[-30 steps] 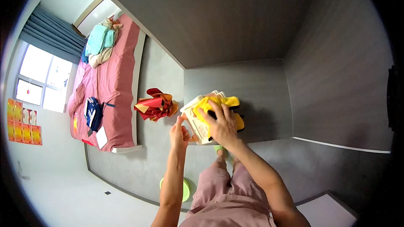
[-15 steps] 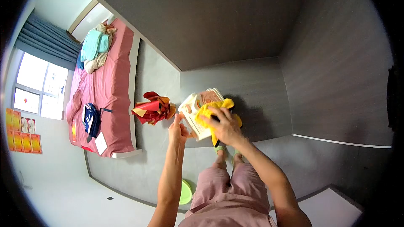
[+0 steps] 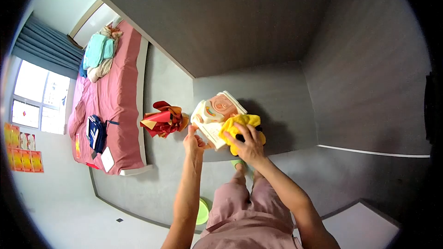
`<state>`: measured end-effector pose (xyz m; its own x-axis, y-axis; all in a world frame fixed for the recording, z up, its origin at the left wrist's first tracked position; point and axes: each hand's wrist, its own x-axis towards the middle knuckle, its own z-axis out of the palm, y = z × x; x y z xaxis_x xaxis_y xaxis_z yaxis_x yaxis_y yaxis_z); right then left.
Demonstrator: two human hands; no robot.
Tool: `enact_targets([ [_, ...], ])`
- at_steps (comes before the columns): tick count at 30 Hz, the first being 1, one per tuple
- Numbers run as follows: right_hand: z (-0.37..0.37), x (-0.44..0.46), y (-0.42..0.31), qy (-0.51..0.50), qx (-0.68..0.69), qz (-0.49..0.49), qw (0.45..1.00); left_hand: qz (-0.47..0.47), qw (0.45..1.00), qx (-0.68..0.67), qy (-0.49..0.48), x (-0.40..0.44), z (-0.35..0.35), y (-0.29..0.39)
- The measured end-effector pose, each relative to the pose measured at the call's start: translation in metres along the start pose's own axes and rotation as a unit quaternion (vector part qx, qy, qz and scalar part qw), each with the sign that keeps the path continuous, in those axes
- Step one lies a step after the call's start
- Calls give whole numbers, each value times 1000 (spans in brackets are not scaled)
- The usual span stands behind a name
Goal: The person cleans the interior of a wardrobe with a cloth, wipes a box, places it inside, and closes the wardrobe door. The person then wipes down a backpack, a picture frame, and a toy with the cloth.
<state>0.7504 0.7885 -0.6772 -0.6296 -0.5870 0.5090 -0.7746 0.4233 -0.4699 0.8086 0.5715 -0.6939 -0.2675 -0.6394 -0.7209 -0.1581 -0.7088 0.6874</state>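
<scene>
A cream-and-pink plastic box-like item (image 3: 222,107) with a small rainbow mark is in front of me, over the dark grey surface. My left hand (image 3: 194,143) is closed at its lower left edge, thumb up and fingers curled. With my right hand (image 3: 249,146) I grip a fluffy yellow cloth (image 3: 253,121) with black parts, pressed against the item's right side. The cloth covers that side, and part of the item's lower edge is hidden.
A red-and-gold wrapped bunch (image 3: 164,120) is left of the item. Dark grey panels (image 3: 364,87) rise behind and to the right. Further left is a bed (image 3: 115,92) with clothes and a blue bag (image 3: 96,133). A green basin (image 3: 202,212) is on the floor near my legs.
My right hand and the yellow cloth have shifted down and right over the item, baring more of its pink top. The cloth is more bunched up. My left hand stays at the edge.
</scene>
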Motion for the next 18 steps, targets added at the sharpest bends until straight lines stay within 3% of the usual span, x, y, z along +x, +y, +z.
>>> enact_targets([
  [3,12,-4,28,6,17,187,982,-14,1000,-19,-3,-1,-6,-2],
  [4,8,-5,33,5,16,204,979,-5,999,-27,-17,-4,-5,-2],
  [8,11,-26,8,78,46,171,981,-9,998,-62,-31,-12,2,-3],
  [10,27,-41,-11,93,104,73,988,-24,996,-81,-29,-13,2,-8],
  [13,48,-44,-20,81,9,42,996,-23,994,-107,-21,-14,4,-8],
  [16,47,-43,-4,45,18,123,991,75,995,-59,-34,-7,7,15],
  [18,32,-45,14,27,92,271,958,151,986,-11,-77,-12,11,43],
])
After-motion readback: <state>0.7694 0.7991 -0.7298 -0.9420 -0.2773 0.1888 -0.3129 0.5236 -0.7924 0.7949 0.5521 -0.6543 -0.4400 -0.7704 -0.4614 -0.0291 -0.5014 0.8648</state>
